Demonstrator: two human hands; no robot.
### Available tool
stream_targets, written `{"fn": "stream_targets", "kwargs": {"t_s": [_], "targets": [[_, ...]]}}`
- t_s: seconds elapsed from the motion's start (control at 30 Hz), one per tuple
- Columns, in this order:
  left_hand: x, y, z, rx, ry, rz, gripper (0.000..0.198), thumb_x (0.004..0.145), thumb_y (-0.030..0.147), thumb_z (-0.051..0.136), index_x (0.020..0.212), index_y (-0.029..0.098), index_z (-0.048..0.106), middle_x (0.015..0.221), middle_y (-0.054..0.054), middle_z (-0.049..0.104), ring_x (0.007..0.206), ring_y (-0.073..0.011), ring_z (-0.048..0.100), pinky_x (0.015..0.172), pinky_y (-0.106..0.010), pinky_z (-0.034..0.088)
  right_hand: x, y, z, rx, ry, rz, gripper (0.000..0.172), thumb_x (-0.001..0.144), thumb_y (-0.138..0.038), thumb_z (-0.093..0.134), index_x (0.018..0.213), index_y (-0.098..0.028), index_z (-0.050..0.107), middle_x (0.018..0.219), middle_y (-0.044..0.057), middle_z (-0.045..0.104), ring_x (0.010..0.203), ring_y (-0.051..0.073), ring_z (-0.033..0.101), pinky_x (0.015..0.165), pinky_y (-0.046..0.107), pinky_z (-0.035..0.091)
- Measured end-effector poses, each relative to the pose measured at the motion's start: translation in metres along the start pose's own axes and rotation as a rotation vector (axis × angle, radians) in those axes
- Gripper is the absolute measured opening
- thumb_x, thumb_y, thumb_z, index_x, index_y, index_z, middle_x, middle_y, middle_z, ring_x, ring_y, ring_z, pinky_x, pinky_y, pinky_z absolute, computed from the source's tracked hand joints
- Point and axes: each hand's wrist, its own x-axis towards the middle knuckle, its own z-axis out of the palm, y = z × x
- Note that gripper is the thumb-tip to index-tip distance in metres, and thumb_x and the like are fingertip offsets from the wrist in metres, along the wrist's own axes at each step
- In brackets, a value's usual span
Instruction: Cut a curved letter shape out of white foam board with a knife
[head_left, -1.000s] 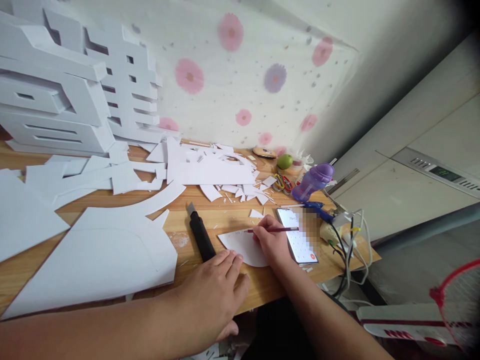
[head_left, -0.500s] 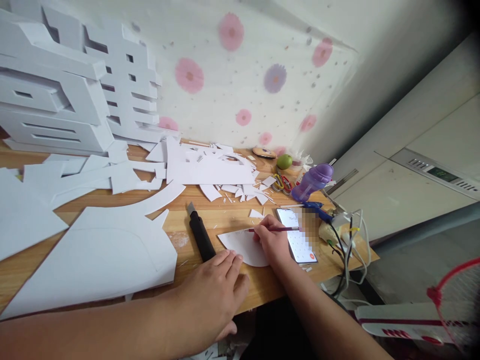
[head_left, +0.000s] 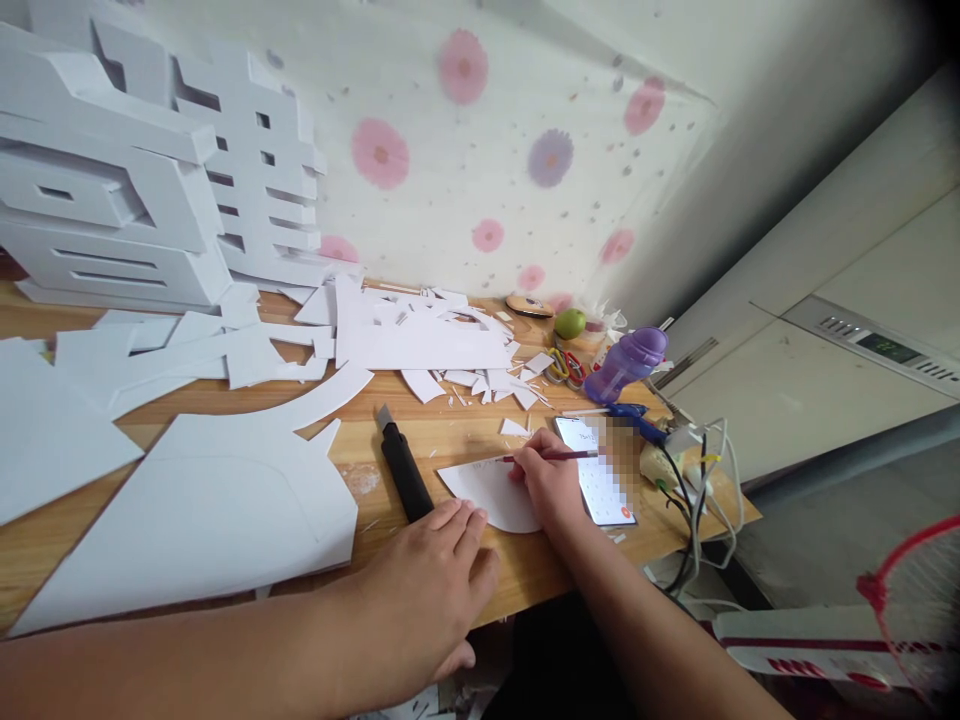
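Note:
My right hand (head_left: 550, 478) is closed around a dark red pencil (head_left: 566, 455), its tip on a small curved piece of white board (head_left: 491, 497) where faint writing shows. Fingers stretched out, my left hand (head_left: 442, 570) lies at the table's front edge, its fingertips at the lower left rim of that piece. Just beyond those fingertips is a black utility knife (head_left: 405, 470) with its blade out, pointing away. A phone (head_left: 592, 480) with a calculator on its screen lies right of my right hand, partly blurred out.
White cut-out board structures (head_left: 112, 190) stand at the back left. A large white sheet (head_left: 202, 510) covers the left front, and scraps (head_left: 427, 335) lie behind. A purple bottle (head_left: 626, 365), scissors (head_left: 564, 367), a green fruit (head_left: 570, 323) and cables (head_left: 701, 500) are at right.
The pencil tip has shifted slightly right along the white piece, adding a little writing. My left hand keeps its place, and the whole view has drifted very slightly.

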Motion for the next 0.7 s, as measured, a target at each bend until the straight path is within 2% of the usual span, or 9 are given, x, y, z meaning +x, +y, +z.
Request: {"fn": "stream_targets", "kwargs": {"t_s": [0.1, 0.17, 0.23, 0.3, 0.37, 0.43, 0.5, 0.6, 0.7], "targets": [[0.0, 0.0, -0.001, -0.001, -0.013, -0.007, 0.068, 0.083, 0.06, 0.06, 0.126, 0.007, 0.055, 0.143, -0.031, 0.046, 0.133, -0.0431, 0.046, 0.109, -0.053, 0.038, 0.001, 0.0, -0.002, 0.048, 0.005, -0.006, 0.013, 0.064, -0.02, 0.06, 0.054, -0.023, 0.051, 0.045, -0.004, 0.058, 0.043, 0.014, 0.049, 0.044, 0.025, 0.035], [0.001, -0.001, -0.003, -0.014, -0.022, -0.005, 0.068, 0.083, 0.06, 0.06, 0.126, 0.007, 0.055, 0.144, -0.032, 0.046, 0.133, -0.0436, 0.046, 0.109, -0.054, 0.039, 0.005, -0.004, -0.012, 0.093, 0.037, -0.03, 0.014, 0.068, -0.023, 0.062, 0.057, -0.023, 0.052, 0.047, -0.003, 0.061, 0.044, 0.015, 0.053, 0.044, 0.025, 0.037], [0.0, -0.002, -0.005, -0.033, -0.026, 0.002, 0.068, 0.085, 0.06, 0.057, 0.128, 0.008, 0.056, 0.144, -0.031, 0.046, 0.134, -0.0432, 0.046, 0.11, -0.054, 0.038, 0.012, -0.007, -0.033, 0.14, 0.1, -0.078, 0.015, 0.074, -0.03, 0.063, 0.065, -0.022, 0.054, 0.054, -0.002, 0.064, 0.05, 0.015, 0.058, 0.05, 0.026, 0.043], [-0.001, -0.003, -0.006, -0.056, -0.03, -0.002, 0.067, 0.087, 0.06, 0.055, 0.129, 0.009, 0.056, 0.144, -0.03, 0.046, 0.134, -0.0425, 0.045, 0.11, -0.055, 0.038, 0.017, -0.008, -0.062, 0.173, 0.163, -0.136, 0.016, 0.079, -0.038, 0.064, 0.08, -0.022, 0.06, 0.068, 0.0, 0.07, 0.06, 0.016, 0.064, 0.059, 0.029, 0.05], [-0.002, -0.004, -0.005, -0.08, -0.023, -0.014, 0.066, 0.087, 0.06, 0.055, 0.13, 0.01, 0.057, 0.145, -0.029, 0.047, 0.135, -0.0416, 0.045, 0.111, -0.055, 0.038, 0.016, -0.005, -0.093, 0.16, 0.183, -0.195, 0.028, 0.082, -0.043, 0.065, 0.1, -0.022, 0.064, 0.086, 0.005, 0.076, 0.073, 0.021, 0.07, 0.067, 0.035, 0.054], [-0.002, -0.006, -0.002, -0.101, -0.008, -0.029, 0.065, 0.086, 0.06, 0.057, 0.129, 0.011, 0.058, 0.145, -0.027, 0.047, 0.135, -0.0404, 0.044, 0.112, -0.054, 0.036, 0.01, 0.002, -0.119, 0.01, 0.165, -0.248, 0.029, 0.085, -0.047, 0.063, 0.1, -0.022, 0.066, 0.089, 0.007, 0.076, 0.085, 0.026, 0.071, 0.077, 0.04, 0.054], [-0.002, -0.007, 0.003, -0.115, 0.003, -0.035, 0.066, 0.085, 0.061, 0.057, 0.129, 0.012, 0.059, 0.146, -0.025, 0.047, 0.136, -0.0389, 0.044, 0.114, -0.053, 0.035, 0.0, 0.009, -0.135, -0.231, 0.099, -0.287, 0.025, 0.089, -0.047, 0.059, 0.093, -0.024, 0.068, 0.089, 0.008, 0.077, 0.095, 0.029, 0.069, 0.085, 0.044, 0.051], [-0.002, -0.008, 0.007, -0.128, 0.008, -0.053, 0.064, 0.085, 0.062, 0.056, 0.129, 0.015, 0.059, 0.146, -0.022, 0.048, 0.136, -0.0369, 0.044, 0.115, -0.052, 0.034, -0.009, 0.013, -0.142, -0.501, -0.027, -0.33, 0.02, 0.092, -0.039, 0.055, 0.096, -0.026, 0.069, 0.101, 0.008, 0.075, 0.104, 0.029, 0.066, 0.091, 0.045, 0.049], [-0.002, -0.008, 0.007, -0.141, 0.008, -0.067, 0.06, 0.087, 0.059, 0.056, 0.128, 0.016, 0.06, 0.146, -0.02, 0.049, 0.136, -0.0361, 0.044, 0.115, -0.051, 0.034, -0.009, 0.01, -0.137, -0.589, -0.108, -0.416, 0.018, 0.091, -0.032, 0.054, 0.101, -0.026, 0.067, 0.107, 0.008, 0.073, 0.107, 0.029, 0.066, 0.092, 0.043, 0.049]]}}
